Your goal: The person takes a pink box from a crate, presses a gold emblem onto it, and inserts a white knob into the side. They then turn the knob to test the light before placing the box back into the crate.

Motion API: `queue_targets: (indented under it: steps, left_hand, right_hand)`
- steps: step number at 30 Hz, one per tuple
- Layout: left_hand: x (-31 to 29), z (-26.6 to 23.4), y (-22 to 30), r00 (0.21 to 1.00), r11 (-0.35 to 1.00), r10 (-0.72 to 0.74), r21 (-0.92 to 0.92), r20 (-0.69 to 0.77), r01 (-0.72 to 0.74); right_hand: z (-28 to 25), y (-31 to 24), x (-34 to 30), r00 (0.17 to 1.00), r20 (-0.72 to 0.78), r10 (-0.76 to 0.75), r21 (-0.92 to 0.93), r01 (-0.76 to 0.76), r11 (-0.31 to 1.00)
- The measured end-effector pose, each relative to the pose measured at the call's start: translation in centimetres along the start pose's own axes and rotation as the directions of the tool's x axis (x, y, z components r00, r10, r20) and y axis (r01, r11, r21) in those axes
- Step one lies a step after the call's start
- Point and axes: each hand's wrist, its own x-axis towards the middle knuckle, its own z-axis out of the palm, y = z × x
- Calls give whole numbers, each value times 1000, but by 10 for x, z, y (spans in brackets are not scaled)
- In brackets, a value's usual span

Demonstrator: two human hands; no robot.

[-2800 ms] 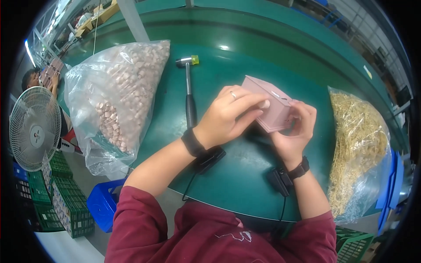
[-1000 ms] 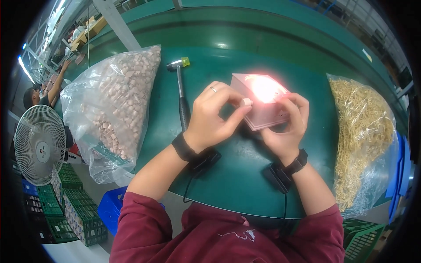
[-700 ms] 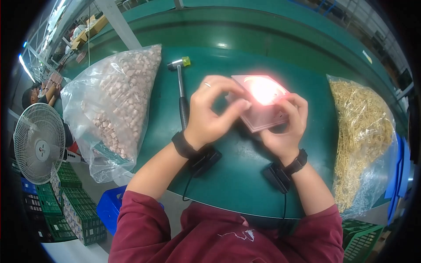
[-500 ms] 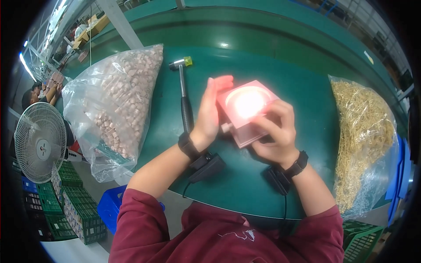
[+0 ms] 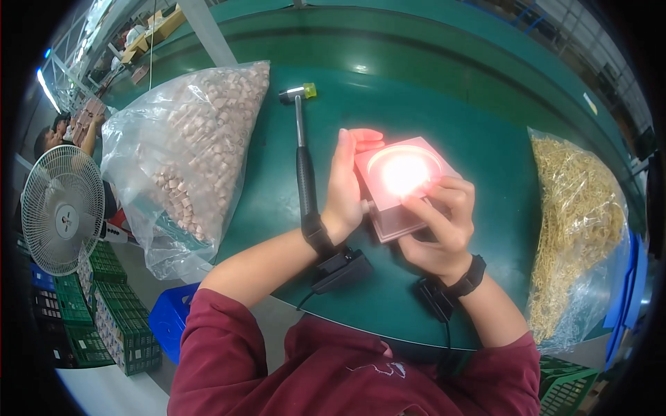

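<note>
A pale pink square box (image 5: pixel 397 220) is held between my two hands above the green table (image 5: pixel 312 274). A strong white glare fills the round ring on its top face and hides the detail there. My left hand (image 5: pixel 345 184) lies along the box's left side, with its fingers bent round the far corner. Beside that palm a small pale knob (image 5: pixel 367 206) sticks out of the box, partly covered. My right hand (image 5: pixel 444 225) grips the near right side, thumb and fingers closed on the top edge and another finger beneath.
Left of my hands lies a hammer (image 5: pixel 304 166) with a yellow tip. A clear bag of small pinkish blocks (image 5: pixel 208 139) stands farther left; a bag of yellowish loops (image 5: pixel 572 229) is at the right. A white fan (image 5: pixel 64 209) and green crates (image 5: pixel 121 322) are beyond the left edge.
The whole view has shifted slightly, the table's things appearing a little farther right. My left palm has come closer to the knob and covers more of it. Both hands still hold the box.
</note>
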Motion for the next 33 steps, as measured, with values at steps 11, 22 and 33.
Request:
queue_targets:
  steps: [11, 22, 33]
  left_hand:
    - [1, 0, 1, 1000, 998, 18, 62, -23, -17]
    - [2, -5, -5, 999, 999, 14, 46, 48, -17]
    - [3, -3, -6, 999, 997, 32, -67, -4, -33]
  right_hand:
    - [1, -2, 1, 1000, -11, 13, -33, -14, 999]
    - [3, 4, -1, 998, 64, -11, 0, 11, 1000]
    - [2, 5, 0, 997, 75, -1, 0, 1, 1000]
